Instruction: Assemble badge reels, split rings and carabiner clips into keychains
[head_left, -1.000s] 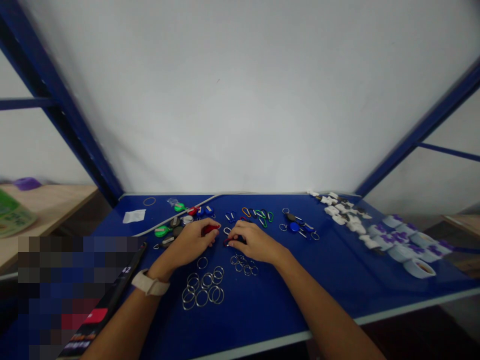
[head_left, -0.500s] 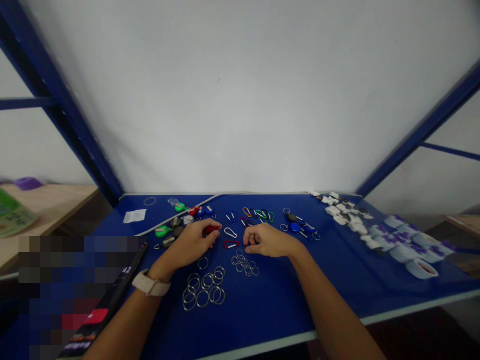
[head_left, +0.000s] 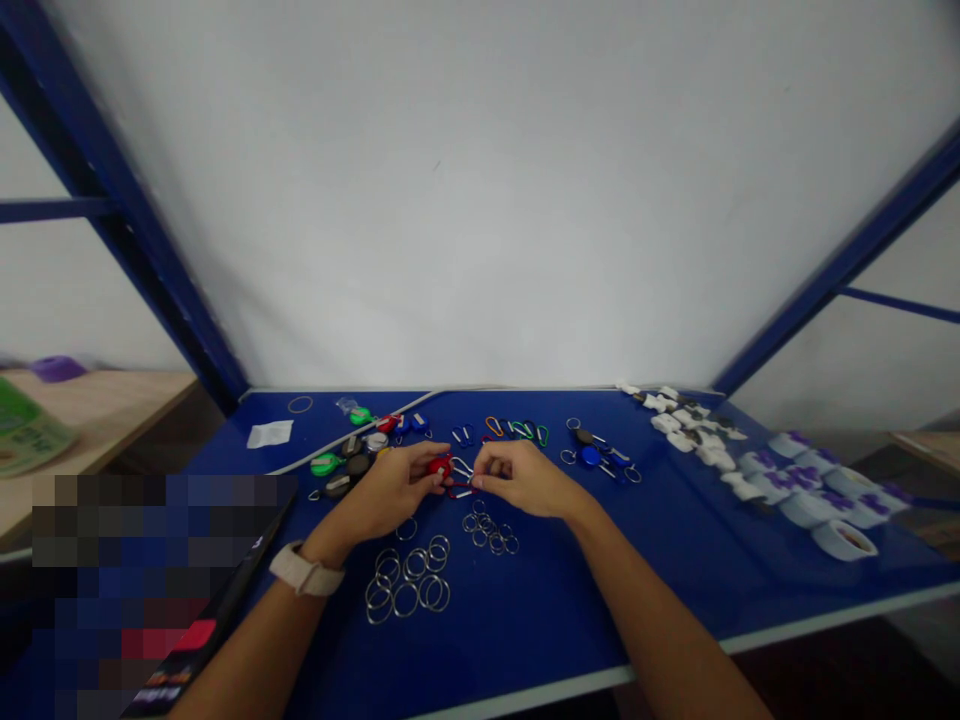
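Your left hand [head_left: 390, 493] closes thumb and fingers on a red reel [head_left: 440, 466]; its far side faces your right hand [head_left: 523, 480]. Right fingertips sit at the right ends of a silver carabiner [head_left: 463, 467] and a red carabiner [head_left: 462, 493], cannot tell whether they grip either. Key relation: both clips lie in the narrow gap between reel and right fingertips, the red one nearer you, long axis running left to right across the tabletop [head_left: 555, 600], the silver one slanting toward your right fingertips; the right hand is nearer to both. Small rings [head_left: 491, 528] crowd the near side of this gap, large rings [head_left: 414, 563] spread below your left wrist. Beyond: blue carabiners [head_left: 463, 435] and a mixed carabiner row [head_left: 523, 431]. Reel pile [head_left: 356, 462] left of your left hand, ringed blue reels [head_left: 592, 455] right of your right hand, well apart from the gap
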